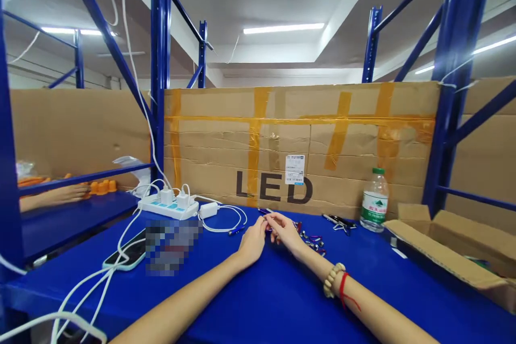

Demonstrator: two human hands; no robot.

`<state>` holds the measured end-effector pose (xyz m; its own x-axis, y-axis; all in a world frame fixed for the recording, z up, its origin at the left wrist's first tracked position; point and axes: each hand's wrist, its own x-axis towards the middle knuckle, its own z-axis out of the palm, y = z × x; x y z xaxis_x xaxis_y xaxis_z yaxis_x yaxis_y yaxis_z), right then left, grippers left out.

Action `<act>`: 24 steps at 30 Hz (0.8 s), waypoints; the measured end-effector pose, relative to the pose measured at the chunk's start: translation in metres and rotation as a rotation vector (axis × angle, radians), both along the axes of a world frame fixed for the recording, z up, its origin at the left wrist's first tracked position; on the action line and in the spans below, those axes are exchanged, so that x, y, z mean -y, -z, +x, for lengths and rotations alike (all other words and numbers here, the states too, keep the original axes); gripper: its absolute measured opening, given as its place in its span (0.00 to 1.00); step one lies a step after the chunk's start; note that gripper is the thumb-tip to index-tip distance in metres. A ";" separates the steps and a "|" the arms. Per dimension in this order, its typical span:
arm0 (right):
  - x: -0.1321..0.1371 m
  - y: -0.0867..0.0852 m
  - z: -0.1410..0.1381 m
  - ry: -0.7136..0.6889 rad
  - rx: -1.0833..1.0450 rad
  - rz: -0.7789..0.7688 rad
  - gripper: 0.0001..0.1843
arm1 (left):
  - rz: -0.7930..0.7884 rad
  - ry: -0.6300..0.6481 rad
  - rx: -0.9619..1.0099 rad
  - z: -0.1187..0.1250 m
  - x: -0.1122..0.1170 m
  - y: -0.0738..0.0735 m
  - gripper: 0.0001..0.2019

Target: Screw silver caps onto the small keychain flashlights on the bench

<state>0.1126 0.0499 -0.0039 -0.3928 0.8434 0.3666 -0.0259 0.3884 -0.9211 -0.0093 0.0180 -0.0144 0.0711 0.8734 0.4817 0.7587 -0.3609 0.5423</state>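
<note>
My left hand (252,241) has its fingers pinched on one end of a small purple pen (267,227). The pen lies sideways, just over the blue worktop (242,301), right between both hands. My right hand (287,232) pinches the other end. More little pens (313,243) lie just right of it.

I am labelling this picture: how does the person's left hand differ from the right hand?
The right hand wears a bead bracelet and a red string at its wrist; the left hand has a bare wrist. The left hand lies toward the phone, the right hand toward the bottle. Both seem to pinch one small dark item above the blue table.
</note>
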 end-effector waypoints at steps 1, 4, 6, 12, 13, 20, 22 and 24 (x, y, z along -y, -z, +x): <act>-0.003 0.000 0.001 0.016 -0.029 -0.023 0.21 | -0.004 0.018 -0.052 -0.002 -0.003 -0.001 0.15; -0.004 0.001 0.004 0.106 -0.101 -0.068 0.19 | 0.000 0.077 -0.187 -0.003 -0.011 -0.006 0.13; 0.000 0.000 0.005 0.187 -0.108 -0.040 0.17 | 0.002 0.085 -0.241 -0.003 -0.016 -0.009 0.12; 0.016 0.001 0.003 0.327 -0.222 -0.129 0.14 | 0.010 0.120 -0.312 -0.003 -0.016 -0.009 0.09; 0.017 0.001 0.003 0.325 -0.223 -0.149 0.13 | 0.008 0.121 -0.320 -0.003 -0.014 -0.009 0.10; 0.017 0.003 0.008 0.242 -0.183 -0.238 0.10 | 0.015 0.092 -0.374 -0.004 -0.004 -0.010 0.10; 0.018 0.003 0.009 0.218 -0.189 -0.241 0.09 | 0.017 0.075 -0.384 -0.004 -0.002 -0.010 0.10; 0.018 0.003 0.009 0.205 -0.200 -0.244 0.10 | 0.017 0.072 -0.391 -0.005 -0.001 -0.010 0.11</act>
